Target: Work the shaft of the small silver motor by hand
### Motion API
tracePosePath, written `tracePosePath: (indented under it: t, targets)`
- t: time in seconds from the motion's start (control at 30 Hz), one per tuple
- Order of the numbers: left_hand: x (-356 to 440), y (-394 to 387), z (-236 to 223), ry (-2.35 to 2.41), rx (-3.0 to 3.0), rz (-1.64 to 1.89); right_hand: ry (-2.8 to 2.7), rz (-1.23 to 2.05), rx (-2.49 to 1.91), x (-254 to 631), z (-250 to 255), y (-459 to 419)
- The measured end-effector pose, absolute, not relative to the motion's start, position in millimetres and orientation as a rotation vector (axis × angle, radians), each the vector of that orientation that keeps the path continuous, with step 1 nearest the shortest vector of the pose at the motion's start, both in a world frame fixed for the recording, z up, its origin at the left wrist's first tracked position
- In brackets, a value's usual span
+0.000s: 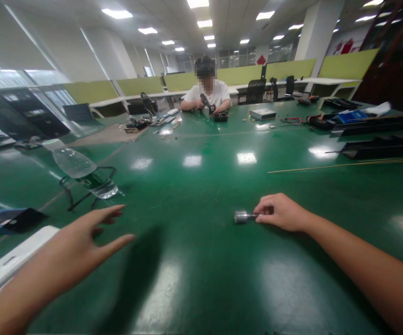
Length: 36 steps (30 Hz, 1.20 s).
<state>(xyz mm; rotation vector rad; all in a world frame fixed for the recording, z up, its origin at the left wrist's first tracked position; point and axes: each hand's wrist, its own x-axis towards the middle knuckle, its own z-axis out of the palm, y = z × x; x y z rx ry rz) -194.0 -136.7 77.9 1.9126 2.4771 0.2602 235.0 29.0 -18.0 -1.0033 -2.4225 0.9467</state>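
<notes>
Low over the green table [194, 195], my right hand [280, 211] pinches the thin shaft of a metal part with a wide silver cylindrical head [241, 217]. The head points left, and my fingers hide the far end of the shaft. My left hand [79, 244] hangs above the table with thumb and fingers apart, holding nothing. Just beyond it a clear plastic bottle [77, 163] with a green label leans at a slant against a black wire stand [69, 197]. Beneath my left forearm lies a white flat object [16, 258], partly covered.
A blue and black box [9, 220] is at the left edge. Thin yellowish rods [309, 168] and long black trays [386, 146] lie on the right. Across the table a person in a white shirt [218, 93] handles a dark tool, with electronic parts [142, 123] nearby.
</notes>
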Motion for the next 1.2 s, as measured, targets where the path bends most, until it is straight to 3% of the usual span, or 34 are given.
tracePosePath:
  t: [0.13, 0.3, 0.6, 1.2]
  targets:
    - [-69.7, -77.0, 66.3, 1.708, 2.277, 0.376, -2.433, 0.91, -1.002, 234.0, -16.6, 28.1]
    - [5.6, -25.5, 44.6, 1.397, 2.421, 0.466, -2.447, 0.862, -0.967, 234.0, -17.3, 29.6]
    - [-9.8, -15.1, 0.2, 1.293, 2.349, 0.686, -2.412, 0.897, -0.966, 232.5, -18.0, 33.7]
    - [-9.4, -18.7, -5.6, 1.26, 2.361, 0.808, -2.485, 0.695, -1.024, 228.5, -6.8, 18.2]
